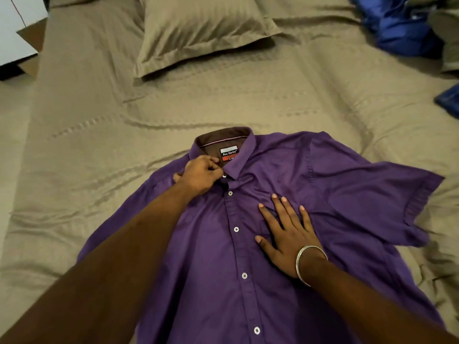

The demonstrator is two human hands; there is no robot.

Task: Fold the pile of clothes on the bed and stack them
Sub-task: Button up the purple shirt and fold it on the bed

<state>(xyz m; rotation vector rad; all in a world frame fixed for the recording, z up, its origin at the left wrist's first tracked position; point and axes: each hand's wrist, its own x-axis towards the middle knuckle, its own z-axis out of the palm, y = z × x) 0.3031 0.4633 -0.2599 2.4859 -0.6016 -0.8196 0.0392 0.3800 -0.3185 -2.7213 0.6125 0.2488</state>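
Observation:
A purple short-sleeved button-up shirt (pixel 335 184) lies front side up on the bed, buttoned, collar pointing away from me. My left hand (pixel 201 176) pinches the left side of the collar near the top button. My right hand (pixel 285 237) lies flat with fingers spread on the shirt's chest, over the pocket, and a metal bangle sits on that wrist. The shirt's right sleeve spreads out to the right; its left sleeve is mostly hidden under my left forearm.
The bed is covered by an olive-tan sheet (pixel 94 150). A matching pillow (pixel 198 31) lies at the far middle. A heap of blue and green clothes (pixel 407 26) sits at the far right corner, with another blue piece (pixel 448 100) at the right edge.

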